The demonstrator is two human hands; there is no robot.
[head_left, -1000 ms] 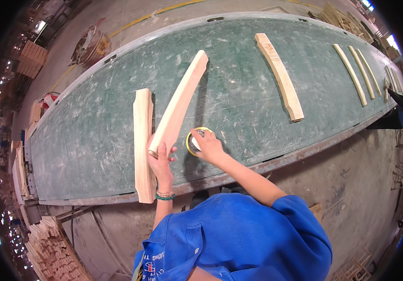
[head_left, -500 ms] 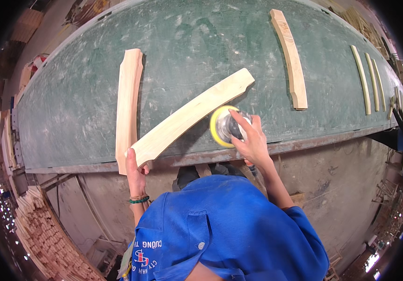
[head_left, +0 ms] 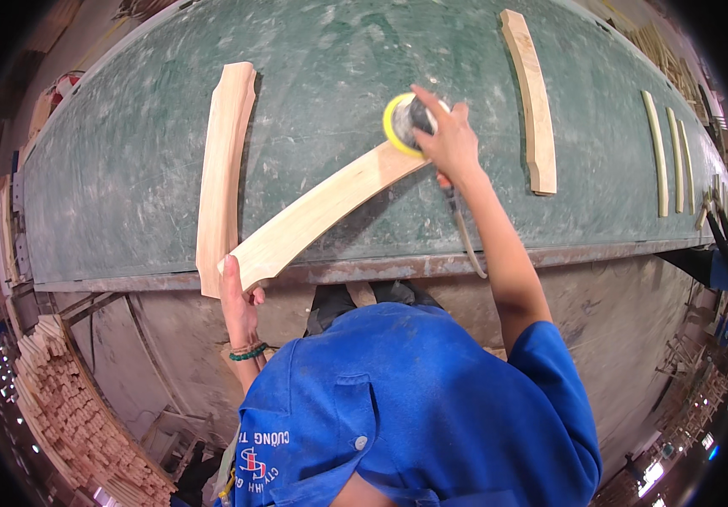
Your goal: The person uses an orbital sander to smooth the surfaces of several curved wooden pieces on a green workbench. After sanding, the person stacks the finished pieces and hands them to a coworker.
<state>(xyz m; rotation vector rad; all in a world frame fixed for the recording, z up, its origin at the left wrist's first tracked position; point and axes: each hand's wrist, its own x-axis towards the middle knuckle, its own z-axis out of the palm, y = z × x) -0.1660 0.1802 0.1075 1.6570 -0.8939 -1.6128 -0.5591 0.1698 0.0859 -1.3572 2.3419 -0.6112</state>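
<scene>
My left hand (head_left: 239,302) grips the near end of a pale, curved wooden piece (head_left: 322,207), thumb on top, at the bench's front edge. The piece slants away to the right across the green-topped bench. My right hand (head_left: 451,145) is closed round a sander (head_left: 406,124) with a yellow-rimmed round pad, which sits over the far end of the piece and hides it. A hose (head_left: 464,232) trails from the sander toward the bench edge. Just left of the held piece lies a second shaped wooden piece (head_left: 227,169), its near end close to my left hand.
Another curved wooden piece (head_left: 530,106) lies right of the sander on the bench (head_left: 322,93). Several thin strips (head_left: 656,154) lie farther right. A stack of wooden sticks (head_left: 85,414) stands at lower left. At the right edge, a person's dark-sleeved arm (head_left: 722,221) reaches over the bench.
My right hand has moved the sander up and away from me, from beside the curved piece onto its far end. My left hand keeps its hold on the near end.
</scene>
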